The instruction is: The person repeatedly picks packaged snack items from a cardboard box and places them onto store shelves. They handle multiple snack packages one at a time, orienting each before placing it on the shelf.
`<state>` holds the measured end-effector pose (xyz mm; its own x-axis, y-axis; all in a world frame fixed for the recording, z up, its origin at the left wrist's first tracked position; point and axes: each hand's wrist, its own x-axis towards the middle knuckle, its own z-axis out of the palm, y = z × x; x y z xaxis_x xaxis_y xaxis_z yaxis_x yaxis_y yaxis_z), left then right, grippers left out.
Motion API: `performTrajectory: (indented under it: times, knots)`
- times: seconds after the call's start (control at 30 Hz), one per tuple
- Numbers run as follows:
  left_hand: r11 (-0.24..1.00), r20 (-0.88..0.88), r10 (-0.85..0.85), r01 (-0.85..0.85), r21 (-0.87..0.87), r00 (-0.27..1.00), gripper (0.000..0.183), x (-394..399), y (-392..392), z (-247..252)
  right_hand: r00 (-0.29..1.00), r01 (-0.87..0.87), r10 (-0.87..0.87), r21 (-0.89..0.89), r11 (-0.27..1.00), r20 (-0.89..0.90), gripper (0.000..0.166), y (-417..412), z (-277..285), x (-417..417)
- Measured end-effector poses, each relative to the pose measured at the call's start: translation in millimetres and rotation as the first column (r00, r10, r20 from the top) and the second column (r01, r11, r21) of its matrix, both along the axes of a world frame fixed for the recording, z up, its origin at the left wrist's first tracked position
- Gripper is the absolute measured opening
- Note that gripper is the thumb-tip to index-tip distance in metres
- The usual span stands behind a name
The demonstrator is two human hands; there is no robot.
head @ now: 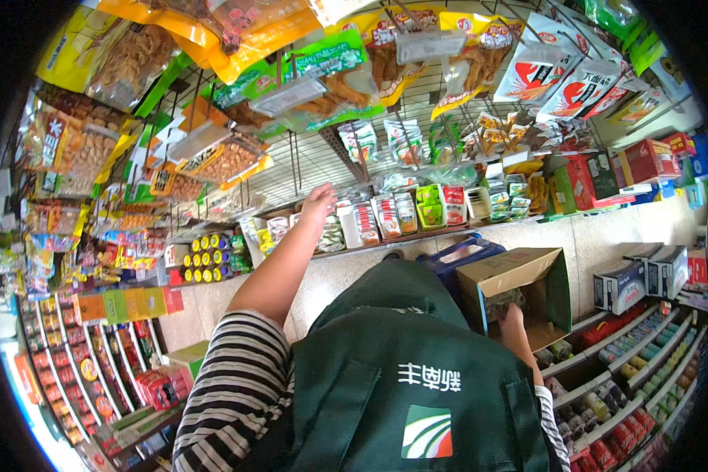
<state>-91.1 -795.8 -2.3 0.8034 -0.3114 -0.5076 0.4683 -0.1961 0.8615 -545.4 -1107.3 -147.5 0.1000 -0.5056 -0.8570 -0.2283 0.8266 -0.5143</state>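
Observation:
My left hand [318, 203] is raised before the snack shelf, near a row of small packets in white trays [357, 227]; whether it touches anything cannot be told. My right hand [512, 318] reaches into an open cardboard box [557, 295] at my right side. A clear plastic packet [503, 300] shows at its fingers, inside the box; the grip is partly hidden. Beside the box, on the floor, is a blue plastic object [448, 259], perhaps a basket or stool.
Bags of snacks [342, 82] hang from hooks on a wire rack ahead. Yellow-capped jars [209, 259] stand at the left. Boxed drinks [619, 289] and shelves of cans and bottles [602, 401] are at the right. A red-packed shelf [88, 369] is at lower left.

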Motion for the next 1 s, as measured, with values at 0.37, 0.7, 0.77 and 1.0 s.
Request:
performTrajectory:
  times: [0.37,0.7,0.77,1.0]
  knots:
    - [0.747,0.638,-0.511,-0.068,0.661,0.576,0.024,107,-83,-42,0.958,0.261,-0.230,-0.191,0.946,0.171,0.025,70,96,-6]
    - [0.668,0.527,-0.600,0.015,0.744,0.601,0.010,102,-89,-46,0.921,0.383,-0.326,-0.347,0.856,0.212,0.019,80,135,8]
    - [0.683,0.556,-0.625,0.040,0.729,0.548,0.010,94,-87,-44,0.931,0.357,-0.290,-0.375,0.856,0.224,0.019,71,132,6]
    - [0.827,0.583,-0.487,0.128,0.547,0.650,0.007,45,-65,-42,0.965,0.245,-0.163,-0.481,0.842,0.206,0.018,32,147,35]
